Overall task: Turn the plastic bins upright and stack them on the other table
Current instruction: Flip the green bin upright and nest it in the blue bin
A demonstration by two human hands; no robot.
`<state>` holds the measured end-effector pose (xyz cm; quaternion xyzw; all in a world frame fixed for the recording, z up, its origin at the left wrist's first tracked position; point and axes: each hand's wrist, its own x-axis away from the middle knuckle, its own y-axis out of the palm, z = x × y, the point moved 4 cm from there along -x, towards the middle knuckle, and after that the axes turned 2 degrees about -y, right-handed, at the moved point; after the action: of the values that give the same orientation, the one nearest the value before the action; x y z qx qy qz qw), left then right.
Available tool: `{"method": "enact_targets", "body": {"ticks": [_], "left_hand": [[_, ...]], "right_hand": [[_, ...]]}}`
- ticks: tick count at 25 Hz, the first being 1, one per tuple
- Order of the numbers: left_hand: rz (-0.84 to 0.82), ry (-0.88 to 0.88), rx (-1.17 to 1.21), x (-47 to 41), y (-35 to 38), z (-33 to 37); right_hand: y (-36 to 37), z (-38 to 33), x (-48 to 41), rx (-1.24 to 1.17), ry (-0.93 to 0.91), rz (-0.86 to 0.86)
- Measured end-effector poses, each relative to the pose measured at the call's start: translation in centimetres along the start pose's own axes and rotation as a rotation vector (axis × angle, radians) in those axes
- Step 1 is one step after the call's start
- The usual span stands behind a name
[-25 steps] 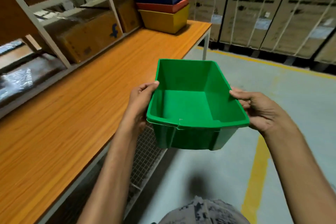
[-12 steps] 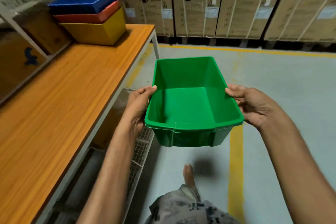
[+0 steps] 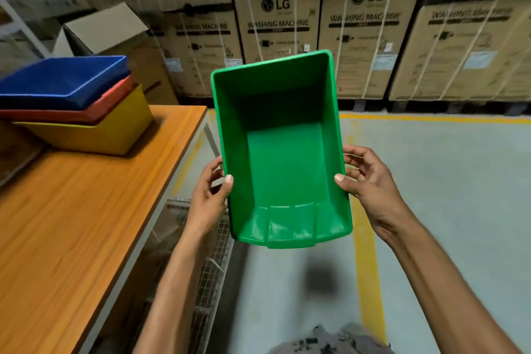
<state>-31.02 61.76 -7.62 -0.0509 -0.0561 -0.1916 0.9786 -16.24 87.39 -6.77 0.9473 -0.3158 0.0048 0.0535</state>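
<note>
I see the washing-machine cartons [image 3: 362, 34] closer now, the orange tabletop [image 3: 86, 210] slid further left. The green bin [image 3: 283, 149] has tipped its open mouth toward me, empty, held in the air over the floor beside the tabletop. Left hand [image 3: 208, 195] and right hand [image 3: 366, 178] clamp its long sides, thumbs over the rim, fingers [image 3: 355, 152] outside.

Warehouse vibes here – grey concrete floor [image 3: 445, 181] with yellow painted lines [image 3: 366, 267], 1 running underneath the grip and another crossing far beyond it. Past the grip stands a wall of stacked cardboard boxes [image 3: 365, 37] printed LG WASHING MACHINE, strapped with white bands. Left of the grip there's an orange wood-grain table [image 3: 71, 238] with a wire mesh panel [image 3: 209, 282] beneath it. Lighting's dim – fairly flat.
</note>
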Motion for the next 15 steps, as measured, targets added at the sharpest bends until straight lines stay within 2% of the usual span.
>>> {"method": "enact_targets", "body": {"ticks": [7, 12, 15], "left_hand": [[0.169, 0.026, 0.082, -13.4, 2.2, 3.6], [0.467, 0.028, 0.134, -20.3, 2.1, 10.2], [0.588, 0.047, 0.179, -22.1, 1.1, 14.8]], "right_hand": [[1.1, -2.4, -19.0, -0.083, 0.062, -0.176], [5.1, -7.7, -32.1, -0.118, 0.208, -0.444], [9.3, -11.1, -37.9, -0.169, 0.27, -0.643]]}}
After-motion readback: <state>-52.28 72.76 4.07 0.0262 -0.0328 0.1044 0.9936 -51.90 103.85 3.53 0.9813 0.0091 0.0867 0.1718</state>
